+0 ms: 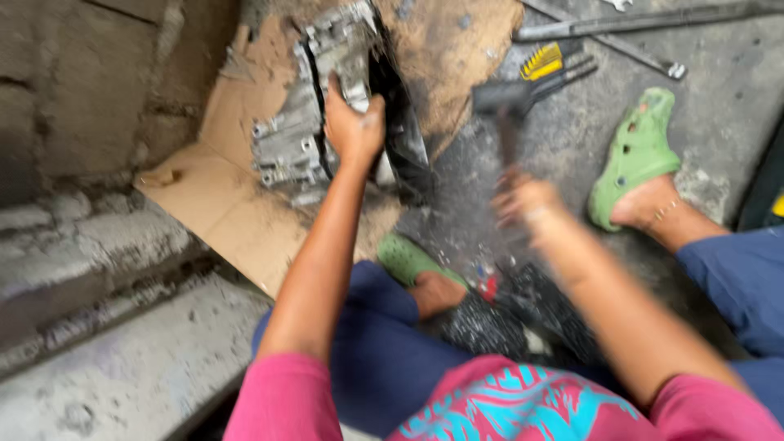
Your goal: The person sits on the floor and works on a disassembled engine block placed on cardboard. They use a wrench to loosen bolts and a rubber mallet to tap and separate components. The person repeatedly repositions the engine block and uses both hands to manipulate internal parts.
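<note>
Grey cast metal, grimy and ribbed, makes up the machine housing (306, 122) that lies on a sheet of brown cardboard (220, 204) at the far left of the concrete floor (719, 106). The left hand (353, 122) rests on the housing's right edge, fingers curled over the metal and the thumb pressed against it, right where a black rubbery part (400, 131) runs alongside. The right hand (523, 204) is blurred (so the exact finger positions cannot be read), but it is wrapped closed around the handle of a hammer (505, 110), whose dark head sits above the floor just right of the housing, apart from it. Green clogs are on both feet: one (633, 155) to the right, one (408, 260) nearer, tucked under the knee. Farther right lie long metal bars (621, 20) and a yellow-handled tool (545, 61). Rough masonry steps (90, 237) fill the left side.
</note>
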